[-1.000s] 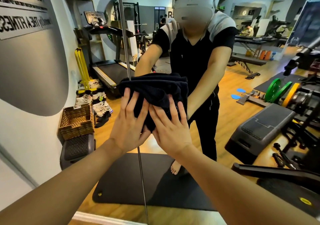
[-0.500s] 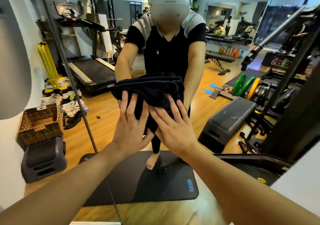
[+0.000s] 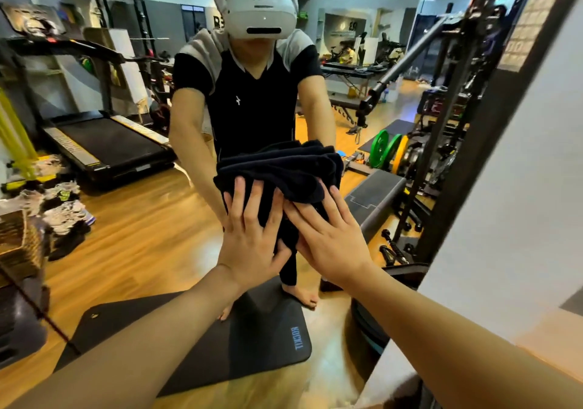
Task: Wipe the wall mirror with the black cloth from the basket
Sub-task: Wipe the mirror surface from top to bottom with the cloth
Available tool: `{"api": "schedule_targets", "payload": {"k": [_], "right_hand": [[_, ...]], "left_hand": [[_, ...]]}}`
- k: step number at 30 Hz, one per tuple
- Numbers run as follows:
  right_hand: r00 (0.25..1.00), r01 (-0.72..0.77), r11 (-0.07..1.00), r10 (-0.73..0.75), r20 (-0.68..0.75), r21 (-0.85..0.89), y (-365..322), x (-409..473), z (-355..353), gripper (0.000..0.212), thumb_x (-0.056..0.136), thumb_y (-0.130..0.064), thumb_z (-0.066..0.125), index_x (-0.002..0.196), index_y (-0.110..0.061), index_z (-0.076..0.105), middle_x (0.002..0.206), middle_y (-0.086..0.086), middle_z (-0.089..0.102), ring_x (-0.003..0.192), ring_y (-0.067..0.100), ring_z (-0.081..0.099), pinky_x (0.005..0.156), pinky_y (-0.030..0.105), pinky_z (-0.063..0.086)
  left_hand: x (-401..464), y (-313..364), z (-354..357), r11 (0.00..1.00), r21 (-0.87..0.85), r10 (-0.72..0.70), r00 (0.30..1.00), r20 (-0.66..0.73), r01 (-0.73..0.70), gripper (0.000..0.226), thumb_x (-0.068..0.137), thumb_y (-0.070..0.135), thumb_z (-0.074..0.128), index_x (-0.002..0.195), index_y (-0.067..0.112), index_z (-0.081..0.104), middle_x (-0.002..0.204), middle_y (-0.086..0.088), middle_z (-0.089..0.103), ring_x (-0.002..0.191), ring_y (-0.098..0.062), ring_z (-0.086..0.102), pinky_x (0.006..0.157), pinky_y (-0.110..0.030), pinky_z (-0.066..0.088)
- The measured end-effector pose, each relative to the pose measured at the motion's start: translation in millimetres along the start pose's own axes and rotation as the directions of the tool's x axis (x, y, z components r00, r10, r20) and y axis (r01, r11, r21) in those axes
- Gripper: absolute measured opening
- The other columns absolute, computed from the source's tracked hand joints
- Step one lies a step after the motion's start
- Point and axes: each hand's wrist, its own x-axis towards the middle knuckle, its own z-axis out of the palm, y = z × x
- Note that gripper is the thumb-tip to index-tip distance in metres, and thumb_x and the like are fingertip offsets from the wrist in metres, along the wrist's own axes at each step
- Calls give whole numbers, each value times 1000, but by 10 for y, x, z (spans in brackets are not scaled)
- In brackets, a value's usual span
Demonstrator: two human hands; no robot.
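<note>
A bunched black cloth (image 3: 280,169) lies flat against the wall mirror (image 3: 135,219), at about chest height in the reflection. My left hand (image 3: 250,235) presses on its lower left part with straight, spread fingers. My right hand (image 3: 328,235) presses beside it on the lower right, fingers also straight. The two hands touch at the thumbs. The mirror fills most of the view and reflects a person and a gym behind them. A woven basket (image 3: 15,244) appears in the reflection at the far left.
The mirror's right edge meets a white wall (image 3: 511,187). A dark seam line (image 3: 41,317) crosses the mirror low on the left. Reflected are a black floor mat (image 3: 189,355), a treadmill (image 3: 104,143), shoes, a step platform and weight racks.
Both hands have slid the cloth to the right across the mirror, past the vertical seam, toward the mirror's right edge. The seam and basket now sit far left in view.
</note>
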Motion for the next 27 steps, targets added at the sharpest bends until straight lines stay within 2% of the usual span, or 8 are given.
{"api": "schedule_targets", "payload": {"k": [6,9,13,16,20,27], "right_hand": [[999,-22,1000,23,30,-11,716,-465,-150,65,98,-33,64,157,-18,39,164,7,34,153,41,21,124,57,22],[999,-30,999,31,35,-28,1089,-695,-264,62,99,-31,62,156,-18,40,162,7,36,152,42,24,124,58,22],[996,-50,998,53,65,-43,1519,-967,-410,64,97,-27,65,155,-16,42,162,9,38,151,43,28,120,62,29],[995,-62,998,64,78,-30,1786,-1156,-479,47,106,-23,47,152,-14,46,160,10,40,149,44,32,114,63,36],[988,-69,997,74,132,-40,1997,-1322,-541,47,111,-23,28,154,-13,43,162,10,38,150,43,30,114,61,38],[979,-78,995,89,184,-64,2258,-1575,-536,52,108,-15,21,158,-11,35,165,11,30,152,43,24,118,59,33]], "left_hand": [[297,695,364,999,20,36,999,2,-36,92,79,34,64,157,7,24,158,-23,12,154,-44,-10,122,-68,9],[476,1076,543,999,16,48,999,-9,-48,96,78,33,64,159,9,17,159,-23,11,154,-42,-12,123,-64,4],[661,1528,755,997,36,75,997,6,-75,95,81,33,61,160,10,14,160,-24,10,153,-46,-6,123,-65,4],[765,1813,898,996,47,75,997,24,-76,96,82,33,58,162,11,11,160,-25,9,152,-47,-3,123,-64,4],[854,2074,1029,994,68,78,995,56,-81,95,82,33,57,162,10,11,160,-25,8,151,-49,0,123,-63,4],[931,2334,1191,988,101,106,991,82,-114,92,84,32,54,162,10,10,160,-26,7,152,-48,-3,124,-62,1]]}}
